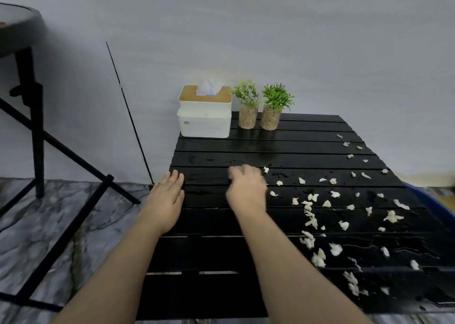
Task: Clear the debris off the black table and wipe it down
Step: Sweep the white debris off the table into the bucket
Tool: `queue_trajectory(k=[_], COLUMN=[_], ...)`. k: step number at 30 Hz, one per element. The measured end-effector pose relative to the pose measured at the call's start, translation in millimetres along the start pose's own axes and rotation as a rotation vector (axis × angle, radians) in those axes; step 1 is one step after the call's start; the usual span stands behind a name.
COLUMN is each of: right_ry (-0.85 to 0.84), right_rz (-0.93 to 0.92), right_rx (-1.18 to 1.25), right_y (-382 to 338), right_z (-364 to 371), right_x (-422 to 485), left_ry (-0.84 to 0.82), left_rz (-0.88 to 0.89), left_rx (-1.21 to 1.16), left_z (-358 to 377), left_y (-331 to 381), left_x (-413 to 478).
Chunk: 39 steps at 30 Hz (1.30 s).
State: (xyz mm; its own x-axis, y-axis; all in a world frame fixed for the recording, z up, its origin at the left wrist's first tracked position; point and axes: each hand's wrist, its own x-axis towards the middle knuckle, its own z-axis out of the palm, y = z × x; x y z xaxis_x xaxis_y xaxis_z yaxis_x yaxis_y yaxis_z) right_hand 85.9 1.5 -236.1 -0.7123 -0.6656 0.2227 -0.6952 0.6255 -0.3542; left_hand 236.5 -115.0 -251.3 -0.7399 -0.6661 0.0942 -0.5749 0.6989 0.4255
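A black slatted table (211, 148) stands against the wall. Several white scraps of debris (310, 221) lie scattered over its right half, and small wet spots glisten on the middle slats. My left hand (167, 198) rests flat at the table's left edge, fingers together, holding nothing. My right hand (246, 187) is blurred by motion over the middle slats, palm down, just left of the nearest scraps; I see nothing in it.
A white tissue box with a wooden lid (204, 110) sits at the table's back left corner. Two small potted plants (248, 104) (274, 107) stand beside it. A black stool (27, 97) stands on the floor at left. Something blue (433, 200) shows past the right edge.
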Motion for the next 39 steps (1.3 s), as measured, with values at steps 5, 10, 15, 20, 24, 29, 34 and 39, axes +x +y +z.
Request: queue_trajectory(k=[5, 10, 15, 20, 24, 29, 34, 39], right_ry=[0.129, 0.025, -0.013, 0.066, 0.075, 0.181, -0.116, -0.054], right_rz=[0.170, -0.113, -0.134, 0.075, 0.253, 0.047, -0.100, 0.010], right_rx=[0.090, 0.108, 0.017, -0.067, 0.036, 0.153, 0.045, -0.032], right_y=[31.0, -50.6, -23.4, 80.3, 123.8, 66.1, 30.0, 91.1], right_z=[-32.0, 6.5, 20.1, -17.8, -59.9, -60.8, -21.9, -32.4], right_x=[-3.8, -12.0, -0.9, 22.8, 28.5, 7.2, -10.7, 2.1], left_ry=[0.028, 0.026, 0.018, -0.027, 0.006, 0.048, -0.008, -0.009], left_rz=[0.006, 0.002, -0.005, -0.065, -0.011, 0.028, -0.005, 0.019], left_rx=[-0.016, -0.032, -0.040, 0.068, 0.015, -0.119, -0.002, 0.023], left_z=[2.3, 3.4, 2.0, -2.4, 2.9, 19.8, 33.8, 38.9], left_y=[-0.3, -2.2, -3.1, 8.6, 52.3, 88.0, 91.1, 91.0], left_x=[1.1, 0.4, 1.1, 0.8, -16.6, -52.6, -64.7, -62.6])
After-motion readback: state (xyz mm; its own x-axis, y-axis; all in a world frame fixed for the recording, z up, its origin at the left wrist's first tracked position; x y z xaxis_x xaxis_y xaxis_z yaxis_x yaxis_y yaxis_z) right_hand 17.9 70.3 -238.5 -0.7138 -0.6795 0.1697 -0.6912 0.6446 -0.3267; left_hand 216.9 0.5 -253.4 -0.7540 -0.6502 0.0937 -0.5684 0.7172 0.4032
